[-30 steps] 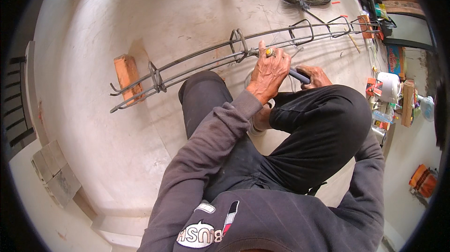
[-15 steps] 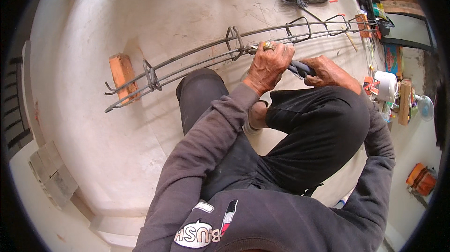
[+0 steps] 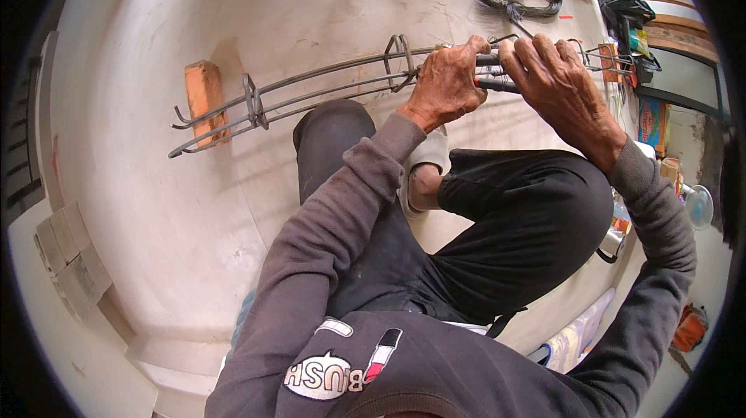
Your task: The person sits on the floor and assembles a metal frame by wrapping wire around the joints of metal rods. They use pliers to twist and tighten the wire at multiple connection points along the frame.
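A long cage of steel reinforcing bars (image 3: 254,104) with bent stirrups stretches across the floor in front of my knees. Over its right half, my left hand (image 3: 444,85) is closed around the head end of dark-handled pliers (image 3: 498,85). Their handles reach rightward, with a bit of red-orange beside my left fingers. My right hand (image 3: 561,80) curls its fingers over the handles from above. The jaws are hidden behind my left hand. Just left of that hand, a stirrup (image 3: 400,57) stands around the bars.
An orange brick (image 3: 205,92) props the cage's left end, and another brick (image 3: 609,59) is at its right end. A coil of dark wire (image 3: 536,0) lies beyond. Grey blocks (image 3: 71,251) are at the left, a black plastic bag (image 3: 622,3) at the far right.
My right hand has risen from beside my knee, turning palm down over the handles, which now look spread apart. My left hand has shifted slightly, still closed. The view has shifted a little.
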The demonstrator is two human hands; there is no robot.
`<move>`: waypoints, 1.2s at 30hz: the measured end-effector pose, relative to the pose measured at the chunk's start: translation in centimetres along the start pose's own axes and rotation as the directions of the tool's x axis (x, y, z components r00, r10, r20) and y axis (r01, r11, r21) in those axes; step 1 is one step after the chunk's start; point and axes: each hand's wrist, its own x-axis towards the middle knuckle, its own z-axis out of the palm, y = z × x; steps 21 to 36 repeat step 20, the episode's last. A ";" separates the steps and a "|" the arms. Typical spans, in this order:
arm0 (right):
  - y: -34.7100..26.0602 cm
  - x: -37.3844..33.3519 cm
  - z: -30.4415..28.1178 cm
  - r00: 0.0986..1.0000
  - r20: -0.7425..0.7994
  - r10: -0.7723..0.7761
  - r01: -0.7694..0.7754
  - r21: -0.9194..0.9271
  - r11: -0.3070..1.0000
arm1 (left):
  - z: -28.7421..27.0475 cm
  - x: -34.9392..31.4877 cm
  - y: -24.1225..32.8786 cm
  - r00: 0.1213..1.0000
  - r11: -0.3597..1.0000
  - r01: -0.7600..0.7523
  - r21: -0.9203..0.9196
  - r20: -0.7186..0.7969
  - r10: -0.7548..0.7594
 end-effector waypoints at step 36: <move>2.4 -1.5 5.4 0.581 0.674 -0.456 -0.808 0.543 -0.228 | 0.9 -2.7 1.1 0.979 0.956 -0.112 0.273 0.193 0.059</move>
